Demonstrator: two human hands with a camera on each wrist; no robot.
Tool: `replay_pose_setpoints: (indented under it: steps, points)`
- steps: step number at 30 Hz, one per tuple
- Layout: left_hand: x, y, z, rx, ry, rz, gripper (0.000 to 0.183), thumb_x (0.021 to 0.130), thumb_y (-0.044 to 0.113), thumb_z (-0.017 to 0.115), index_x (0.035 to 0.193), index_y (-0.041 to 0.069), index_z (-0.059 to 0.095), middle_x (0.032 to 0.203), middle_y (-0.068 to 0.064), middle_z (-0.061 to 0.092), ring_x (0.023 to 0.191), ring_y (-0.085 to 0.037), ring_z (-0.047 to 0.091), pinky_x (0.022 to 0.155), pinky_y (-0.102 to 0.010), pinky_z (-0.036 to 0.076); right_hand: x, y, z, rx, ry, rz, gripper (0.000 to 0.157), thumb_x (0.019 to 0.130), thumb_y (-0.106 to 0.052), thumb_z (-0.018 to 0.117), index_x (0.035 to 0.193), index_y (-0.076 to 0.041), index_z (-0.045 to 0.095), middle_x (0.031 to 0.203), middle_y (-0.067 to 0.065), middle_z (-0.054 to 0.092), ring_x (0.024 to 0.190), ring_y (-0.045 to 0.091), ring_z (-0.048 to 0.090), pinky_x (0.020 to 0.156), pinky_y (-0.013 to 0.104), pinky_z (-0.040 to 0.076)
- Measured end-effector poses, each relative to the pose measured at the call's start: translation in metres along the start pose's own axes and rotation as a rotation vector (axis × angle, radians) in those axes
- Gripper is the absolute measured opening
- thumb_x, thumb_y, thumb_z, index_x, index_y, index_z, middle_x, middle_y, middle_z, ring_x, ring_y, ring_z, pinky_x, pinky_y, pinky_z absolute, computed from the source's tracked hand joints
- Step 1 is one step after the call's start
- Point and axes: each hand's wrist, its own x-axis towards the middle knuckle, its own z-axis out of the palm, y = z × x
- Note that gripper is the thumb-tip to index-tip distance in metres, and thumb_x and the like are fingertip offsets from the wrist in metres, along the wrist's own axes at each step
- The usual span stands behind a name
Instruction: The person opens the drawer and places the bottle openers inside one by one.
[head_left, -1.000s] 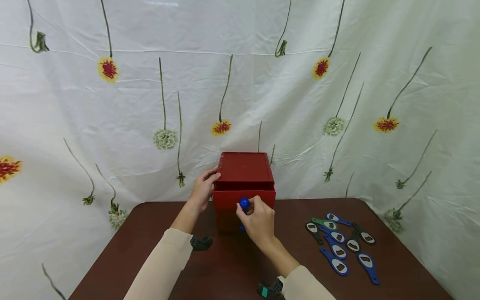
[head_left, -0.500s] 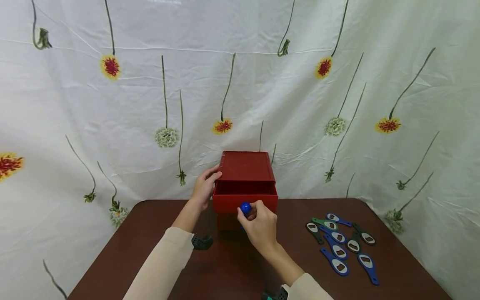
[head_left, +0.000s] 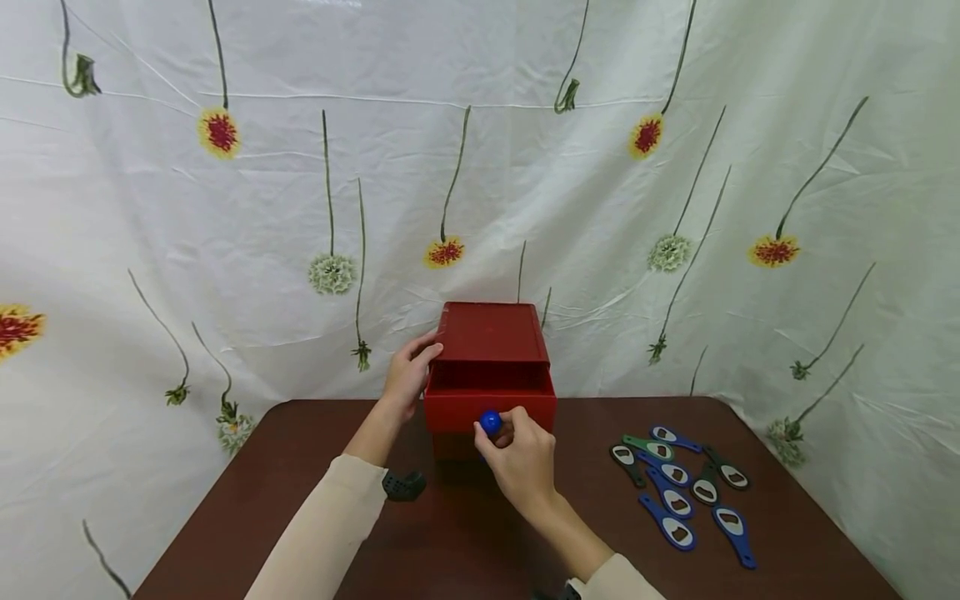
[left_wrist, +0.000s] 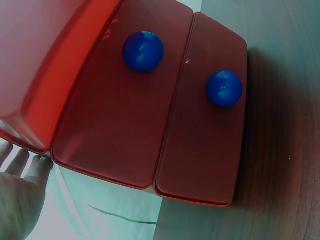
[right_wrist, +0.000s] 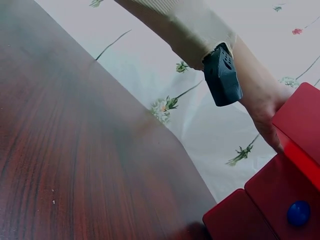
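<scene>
A right hand (head_left: 519, 462) pinches the blue knob (head_left: 490, 422) on the front of a partly open top drawer (head_left: 450, 412) in a red cabinet (head_left: 491, 333). A left hand (head_left: 403, 385) rests against the cabinet's left side, fingers extended, holding nothing. Two closed drawers (left_wrist: 110, 120) sit below, partly hidden behind the right hand in the head view. Bottle openers (head_left: 677, 503) lie well apart, on the table (head_left: 300, 500) to the right.

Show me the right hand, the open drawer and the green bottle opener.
Right hand (head_left: 522, 467): head view, back of hand.
Open drawer (head_left: 452, 411): head view, front panel.
Green bottle opener (head_left: 641, 444): head view, handle.
</scene>
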Motion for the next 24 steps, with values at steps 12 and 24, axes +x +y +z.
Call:
replay_pose_setpoints:
  steps: [12, 24]
  points:
    - [0.001, 0.000, 0.000, -0.054, -0.014, -0.018, 0.050, 0.105, 0.022, 0.061, 0.151, 0.004, 0.051, 0.151, -0.017, 0.046, 0.134, -0.033, 0.047, 0.110, -0.054, 0.039, -0.004, -0.002, -0.007, -0.008, -0.007, -0.055, 0.037, 0.073, -0.010, 0.095, 0.089, -0.005, 0.061, 0.070, 0.002, 0.066, 0.053, 0.006, 0.060, 0.053, 0.020, 0.052]
    - [-0.002, 0.001, 0.001, -0.039, -0.011, -0.007, 0.049, 0.105, 0.023, 0.062, 0.149, 0.004, 0.053, 0.151, -0.018, 0.047, 0.133, -0.036, 0.049, 0.108, -0.055, 0.040, -0.010, -0.010, -0.013, 0.021, -0.032, -0.026, 0.037, 0.075, -0.012, 0.094, 0.091, -0.006, 0.061, 0.069, 0.001, 0.065, 0.053, 0.006, 0.060, 0.053, 0.019, 0.052]
